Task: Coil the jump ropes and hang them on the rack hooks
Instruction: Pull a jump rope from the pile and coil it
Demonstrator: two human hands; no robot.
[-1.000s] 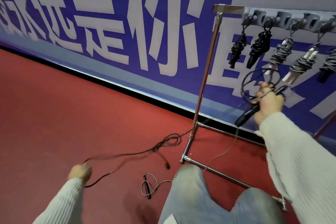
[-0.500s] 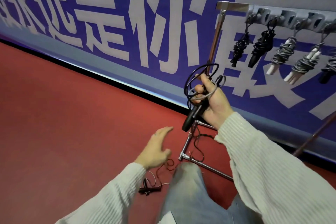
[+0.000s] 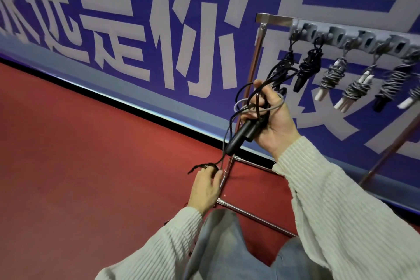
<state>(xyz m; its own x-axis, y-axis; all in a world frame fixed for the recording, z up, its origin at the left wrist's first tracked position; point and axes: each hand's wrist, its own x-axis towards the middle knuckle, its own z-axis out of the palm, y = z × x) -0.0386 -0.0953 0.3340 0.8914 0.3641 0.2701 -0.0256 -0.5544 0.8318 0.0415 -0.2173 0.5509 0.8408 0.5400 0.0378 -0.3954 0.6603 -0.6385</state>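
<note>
My right hand (image 3: 273, 118) grips a black jump rope handle (image 3: 241, 137) together with several loops of black and grey cord (image 3: 247, 102), held up in front of the rack's left post. The cord runs down from the loops to my left hand (image 3: 205, 188), which pinches it low near the post's foot; a short black stretch (image 3: 200, 166) sticks out to the left of the fingers. Several coiled ropes (image 3: 331, 75), black ones and grey ones with white handles, hang from the hook bar (image 3: 341, 37) at the upper right.
The metal rack's left post (image 3: 254, 61) and floor bars (image 3: 254, 213) stand just ahead of my knees (image 3: 218, 245). A blue banner wall (image 3: 136, 29) with large white characters runs behind it. Red carpet (image 3: 79, 166) spreads to the left.
My left hand has risen from the floor and taken hold of the cord below the loops. My right hand swung left from the hooks to the post, with more loops gathered in it.
</note>
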